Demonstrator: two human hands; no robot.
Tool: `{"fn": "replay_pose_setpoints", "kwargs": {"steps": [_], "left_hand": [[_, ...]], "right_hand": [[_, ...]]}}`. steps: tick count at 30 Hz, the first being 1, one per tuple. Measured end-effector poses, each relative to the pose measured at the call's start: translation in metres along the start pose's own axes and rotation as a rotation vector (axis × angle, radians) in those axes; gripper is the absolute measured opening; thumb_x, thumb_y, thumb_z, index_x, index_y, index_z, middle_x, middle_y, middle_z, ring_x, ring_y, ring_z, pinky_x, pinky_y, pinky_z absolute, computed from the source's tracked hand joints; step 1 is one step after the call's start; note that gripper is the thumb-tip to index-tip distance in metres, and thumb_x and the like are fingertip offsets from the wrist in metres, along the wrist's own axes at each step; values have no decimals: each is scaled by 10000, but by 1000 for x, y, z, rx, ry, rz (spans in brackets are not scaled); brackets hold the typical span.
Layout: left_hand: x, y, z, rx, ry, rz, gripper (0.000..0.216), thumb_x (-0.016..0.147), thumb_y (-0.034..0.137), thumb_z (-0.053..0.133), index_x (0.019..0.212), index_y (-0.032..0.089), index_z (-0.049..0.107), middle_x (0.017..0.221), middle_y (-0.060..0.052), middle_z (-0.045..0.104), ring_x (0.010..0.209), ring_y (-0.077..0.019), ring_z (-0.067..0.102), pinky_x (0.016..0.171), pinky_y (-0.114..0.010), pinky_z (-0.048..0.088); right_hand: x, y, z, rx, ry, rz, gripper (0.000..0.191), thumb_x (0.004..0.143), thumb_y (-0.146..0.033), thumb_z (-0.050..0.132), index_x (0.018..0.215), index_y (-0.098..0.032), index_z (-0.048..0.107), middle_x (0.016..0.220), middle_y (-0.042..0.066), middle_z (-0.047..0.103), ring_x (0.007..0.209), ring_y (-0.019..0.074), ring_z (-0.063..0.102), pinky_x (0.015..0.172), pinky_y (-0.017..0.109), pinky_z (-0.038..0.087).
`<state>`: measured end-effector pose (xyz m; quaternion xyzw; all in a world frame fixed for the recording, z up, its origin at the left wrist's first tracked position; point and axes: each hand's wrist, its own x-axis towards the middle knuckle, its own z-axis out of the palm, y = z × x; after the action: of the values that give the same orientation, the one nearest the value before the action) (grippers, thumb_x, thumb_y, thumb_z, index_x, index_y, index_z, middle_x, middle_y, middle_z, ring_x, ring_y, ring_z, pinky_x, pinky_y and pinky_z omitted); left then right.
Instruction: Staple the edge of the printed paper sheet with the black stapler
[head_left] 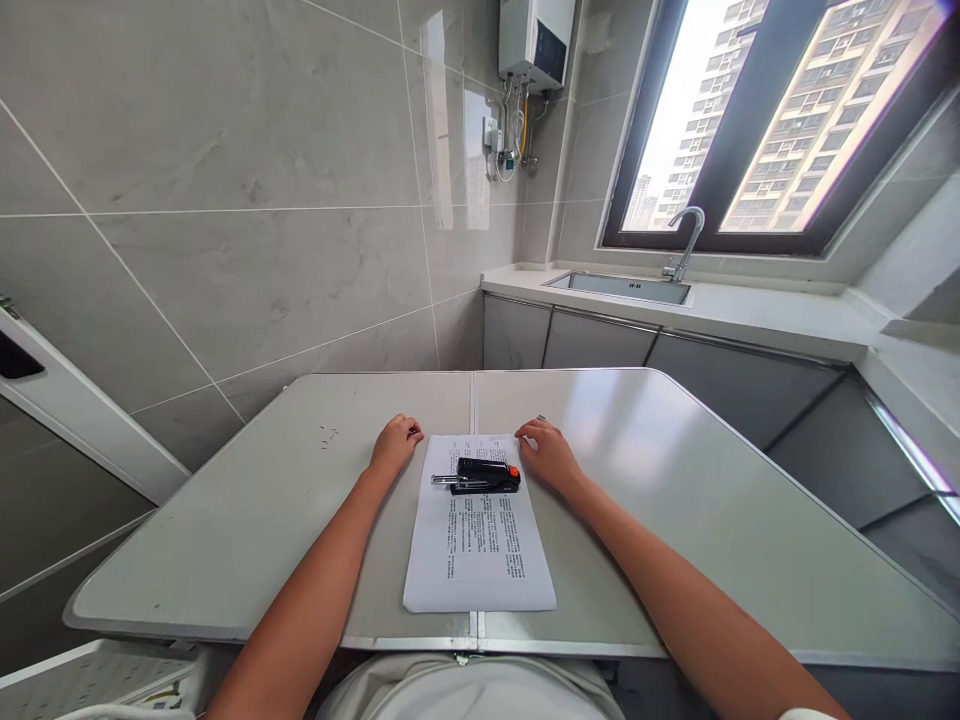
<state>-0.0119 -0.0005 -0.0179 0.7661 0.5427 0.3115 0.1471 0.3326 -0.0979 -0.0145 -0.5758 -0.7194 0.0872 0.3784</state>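
Left hand (398,442) is sitting loose and half-curled by the far left corner of the paper (481,530), right hand (546,450) equally relaxed at the far right, forearms (330,560) stretched forward.

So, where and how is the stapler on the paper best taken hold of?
Probably the stapler is best pinched across its wide black body, with the right hand coming from the right. It lies crosswise on the paper, its orange-tipped end towards that hand; the thin metal rail sticks out left, so I would avoid it.
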Motion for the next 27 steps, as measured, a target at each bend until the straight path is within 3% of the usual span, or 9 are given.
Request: {"fn": "replay_pose_setpoints", "kwargs": {"steps": [5,9,12,17,23,27], "left_hand": [[1,5,-1,-139,56,-18,93,922,282,623,868,207,628,956,-52,678,778,-181,616,773,-329,487],[-1,22,6,-513,-10,-59,206,973,432,569,955,228,544,755,9,640,604,-130,550,590,-255,437],[-5,36,9,-858,-50,-147,285,910,484,673,966,227,562,645,65,484,505,-85,404,492,-208,325],[-9,50,5,-1047,-162,-240,393,876,559,728,951,181,653,671,65,378,491,-50,294,440,-189,240],[-10,58,-8,-1239,-303,-399,284,895,393,707,977,122,720,712,27,426,530,-66,360,470,-222,346],[-11,66,-12,-1171,-293,-272,310,925,333,671,1138,121,742,806,-13,544,614,-79,467,580,-238,432]], "right_hand": [[-2,-12,-8,74,52,-112,215,1024,-288,530,995,-249,740,989,68,737,950,248,651,885,422,534],[-9,-35,-8,99,-123,-327,290,1045,-392,570,1290,-269,665,1206,78,720,1128,252,622,981,422,523],[-15,-48,2,109,-225,-337,466,1011,-436,634,1440,-268,562,1283,93,695,1185,259,617,1006,423,526],[-22,-52,19,136,-330,-338,494,1001,-448,649,1452,-267,563,1234,101,721,1135,261,675,984,413,541],[-19,-42,21,179,-65,-221,366,975,-345,672,1332,-270,639,1153,86,746,1059,259,681,950,421,538],[-14,-34,22,168,17,-105,329,955,-319,678,1281,-271,658,1127,70,749,1031,253,687,916,401,534]]}}
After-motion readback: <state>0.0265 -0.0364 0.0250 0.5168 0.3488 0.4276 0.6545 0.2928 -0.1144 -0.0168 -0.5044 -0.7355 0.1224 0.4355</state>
